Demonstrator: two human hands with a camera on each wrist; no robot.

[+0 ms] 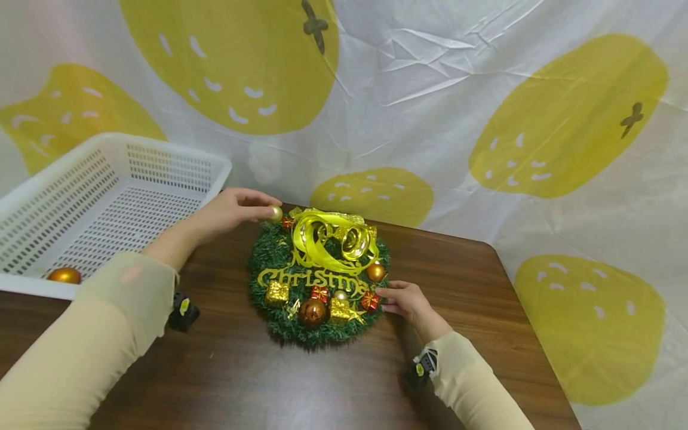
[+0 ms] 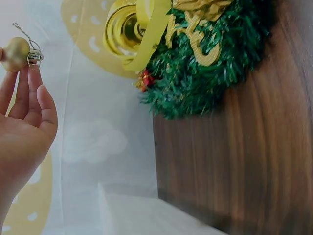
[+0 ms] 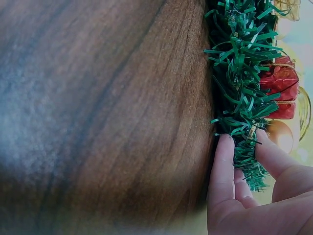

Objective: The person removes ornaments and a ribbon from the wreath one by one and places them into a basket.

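My left hand [image 1: 228, 209] pinches a small gold Christmas ball [image 2: 17, 53] between thumb and fingers, near the back left of the wreath. The ball has a metal cap and a string loop. A green tinsel wreath [image 1: 267, 254] lies on the table, with gold "Christmas" lettering [image 1: 312, 279], a yellow ribbon bow with bells [image 1: 335, 239], gold and red gift boxes and several balls on it. At its right edge my right hand [image 1: 408, 304] grips the greenery between thumb and fingers, close to a red gift box [image 3: 281, 88] and an orange ball [image 1: 377, 272].
A white perforated plastic basket [image 1: 37, 283] stands at the left, with an orange-gold ball [image 1: 65, 275] in its near corner. The brown wooden table [image 1: 226, 364] ends at a rounded corner on the right. Behind it hangs a white curtain [image 1: 419, 113] with yellow fruit prints.
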